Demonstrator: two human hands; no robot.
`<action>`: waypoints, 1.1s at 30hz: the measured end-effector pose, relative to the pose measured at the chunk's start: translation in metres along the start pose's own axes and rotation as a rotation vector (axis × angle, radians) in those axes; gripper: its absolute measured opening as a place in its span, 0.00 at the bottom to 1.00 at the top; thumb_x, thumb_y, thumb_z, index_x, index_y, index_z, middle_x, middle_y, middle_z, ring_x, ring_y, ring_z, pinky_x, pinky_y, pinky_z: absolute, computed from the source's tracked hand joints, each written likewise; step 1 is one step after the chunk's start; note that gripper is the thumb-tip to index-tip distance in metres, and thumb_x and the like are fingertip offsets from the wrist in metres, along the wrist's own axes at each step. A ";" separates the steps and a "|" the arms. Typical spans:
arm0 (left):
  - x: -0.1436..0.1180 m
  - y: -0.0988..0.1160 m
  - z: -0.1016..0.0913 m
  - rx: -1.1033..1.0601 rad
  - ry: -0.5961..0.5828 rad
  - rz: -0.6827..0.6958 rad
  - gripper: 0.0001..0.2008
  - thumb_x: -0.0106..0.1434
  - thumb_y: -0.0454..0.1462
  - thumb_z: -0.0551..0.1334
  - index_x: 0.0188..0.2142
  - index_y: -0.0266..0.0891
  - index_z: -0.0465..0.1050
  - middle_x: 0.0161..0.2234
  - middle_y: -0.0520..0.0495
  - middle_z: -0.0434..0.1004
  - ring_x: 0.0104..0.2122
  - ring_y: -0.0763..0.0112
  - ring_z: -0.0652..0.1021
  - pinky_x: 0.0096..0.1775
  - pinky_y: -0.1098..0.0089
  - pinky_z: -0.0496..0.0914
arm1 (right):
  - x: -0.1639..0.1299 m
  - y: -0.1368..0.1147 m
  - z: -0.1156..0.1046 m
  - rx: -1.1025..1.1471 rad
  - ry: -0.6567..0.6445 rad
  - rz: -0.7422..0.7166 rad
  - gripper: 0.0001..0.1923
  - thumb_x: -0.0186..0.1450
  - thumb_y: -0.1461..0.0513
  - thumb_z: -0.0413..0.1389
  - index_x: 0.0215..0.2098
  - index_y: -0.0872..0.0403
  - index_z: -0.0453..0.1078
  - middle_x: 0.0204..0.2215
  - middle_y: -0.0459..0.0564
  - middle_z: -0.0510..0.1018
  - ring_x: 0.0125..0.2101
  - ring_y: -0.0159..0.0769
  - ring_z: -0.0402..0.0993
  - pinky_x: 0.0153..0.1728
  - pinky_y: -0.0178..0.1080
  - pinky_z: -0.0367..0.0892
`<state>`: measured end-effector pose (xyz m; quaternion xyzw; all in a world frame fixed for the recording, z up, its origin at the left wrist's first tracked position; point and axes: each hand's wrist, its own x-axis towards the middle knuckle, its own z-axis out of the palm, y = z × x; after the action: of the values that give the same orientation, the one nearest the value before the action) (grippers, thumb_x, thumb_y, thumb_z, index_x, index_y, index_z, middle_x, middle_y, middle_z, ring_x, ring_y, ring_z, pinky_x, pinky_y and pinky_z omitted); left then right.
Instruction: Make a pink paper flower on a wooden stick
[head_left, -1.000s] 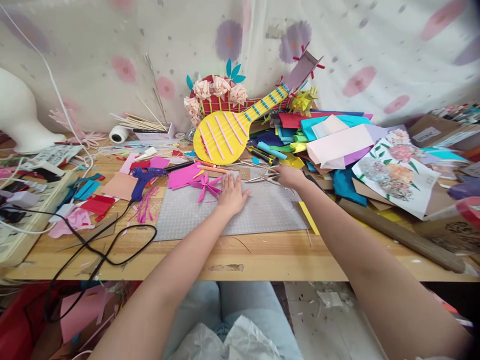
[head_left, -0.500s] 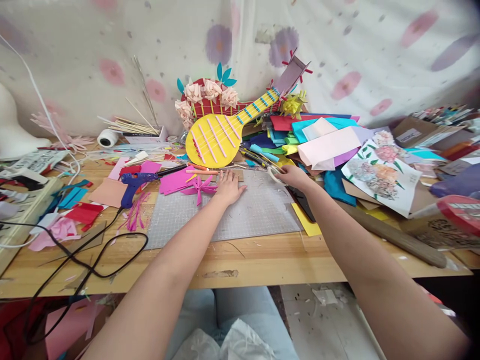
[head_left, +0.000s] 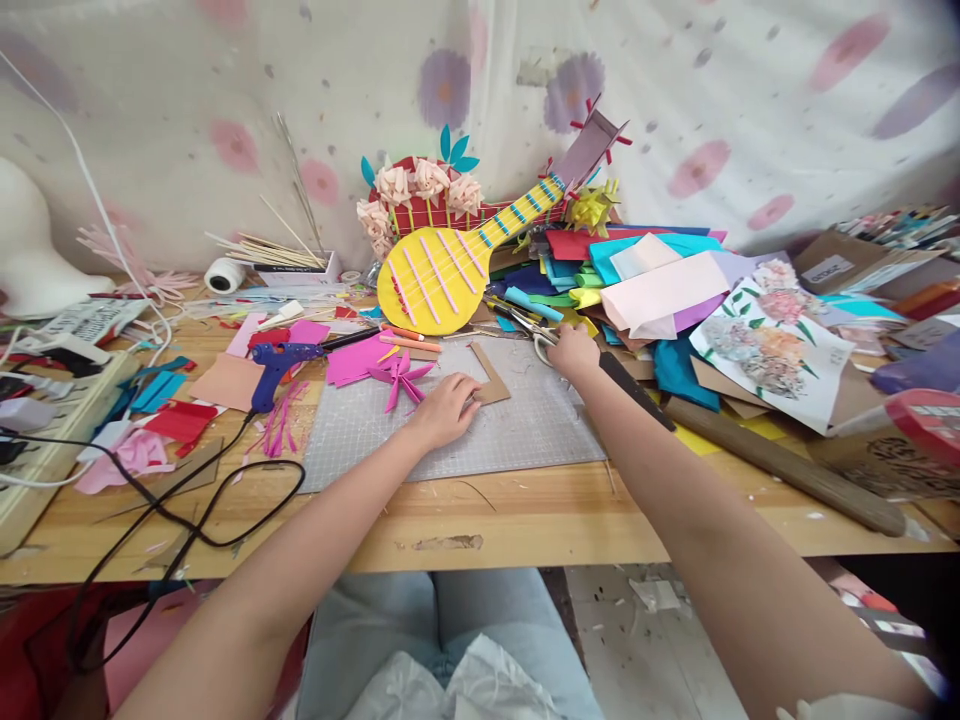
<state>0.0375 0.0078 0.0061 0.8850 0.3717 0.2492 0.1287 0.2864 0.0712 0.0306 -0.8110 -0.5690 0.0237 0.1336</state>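
Note:
On the grey cutting mat [head_left: 525, 440], my left hand [head_left: 446, 412] has its fingers curled at the end of an L-shaped strip of brown cardboard [head_left: 495, 386]. The fingertips are partly hidden. My right hand [head_left: 576, 352] closes on the pale handles of a pair of scissors [head_left: 541, 346], whose blades point away to the upper left. A magenta paper flower [head_left: 400, 379] lies left of my left hand, beside magenta paper sheets [head_left: 354, 362]. Orange and peach paper rolls [head_left: 412, 342] rest at the mat's far edge.
A yellow paper lute [head_left: 433, 285] leans at the back. Left are a blue glue gun [head_left: 270, 372] with a looping black cord, paper scraps and a power strip [head_left: 67, 425]. Coloured paper [head_left: 664, 290], a flower picture [head_left: 772, 345] and a long brown stick [head_left: 780, 465] lie right.
My left hand has come nearer and curled from lying flat, and the cardboard strip now shows beside it. My right hand stays at the scissors; a dark, long object now shows beside it.

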 end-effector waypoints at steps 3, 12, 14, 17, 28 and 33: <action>-0.007 -0.004 -0.001 0.052 -0.045 -0.004 0.19 0.61 0.39 0.50 0.52 0.35 0.61 0.54 0.39 0.62 0.54 0.64 0.63 0.55 0.62 0.59 | -0.006 -0.013 0.001 0.096 0.029 -0.119 0.20 0.60 0.65 0.43 0.49 0.56 0.65 0.45 0.59 0.71 0.44 0.45 0.69 0.43 0.44 0.63; 0.017 -0.017 0.003 0.215 -0.158 -0.183 0.35 0.58 0.52 0.51 0.59 0.32 0.52 0.63 0.34 0.44 0.62 0.56 0.47 0.59 0.56 0.47 | -0.009 -0.045 0.019 0.128 -0.273 -0.515 0.27 0.56 0.71 0.42 0.54 0.57 0.62 0.55 0.52 0.65 0.56 0.39 0.57 0.56 0.42 0.53; 0.029 -0.023 0.005 0.217 -0.163 -0.222 0.38 0.58 0.53 0.50 0.60 0.29 0.49 0.63 0.33 0.43 0.62 0.56 0.47 0.60 0.58 0.47 | -0.013 -0.043 0.014 0.182 -0.336 -0.521 0.26 0.57 0.70 0.43 0.53 0.57 0.64 0.54 0.53 0.66 0.55 0.40 0.60 0.54 0.41 0.55; 0.045 -0.028 0.008 0.228 -0.145 -0.280 0.40 0.58 0.54 0.48 0.60 0.27 0.47 0.63 0.32 0.43 0.62 0.56 0.47 0.60 0.60 0.46 | -0.022 -0.035 0.001 0.383 -0.455 -0.448 0.23 0.57 0.68 0.44 0.49 0.54 0.67 0.46 0.51 0.74 0.47 0.38 0.69 0.47 0.39 0.63; 0.054 -0.029 0.014 0.256 -0.105 -0.313 0.30 0.62 0.45 0.46 0.56 0.23 0.55 0.59 0.31 0.54 0.60 0.56 0.54 0.59 0.59 0.47 | -0.051 -0.048 0.007 0.181 -0.236 -0.370 0.28 0.53 0.48 0.55 0.47 0.54 0.65 0.48 0.57 0.69 0.43 0.44 0.70 0.39 0.39 0.64; 0.037 -0.012 0.016 0.201 -0.139 -0.203 0.24 0.63 0.36 0.46 0.57 0.26 0.55 0.59 0.35 0.56 0.60 0.62 0.55 0.59 0.60 0.50 | -0.062 -0.058 0.016 0.209 -0.263 -0.241 0.37 0.48 0.49 0.60 0.52 0.55 0.59 0.43 0.55 0.72 0.38 0.39 0.71 0.35 0.36 0.63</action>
<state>0.0610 0.0418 0.0007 0.8664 0.4725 0.1346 0.0894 0.2088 0.0347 0.0224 -0.7089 -0.6687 0.1720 0.1436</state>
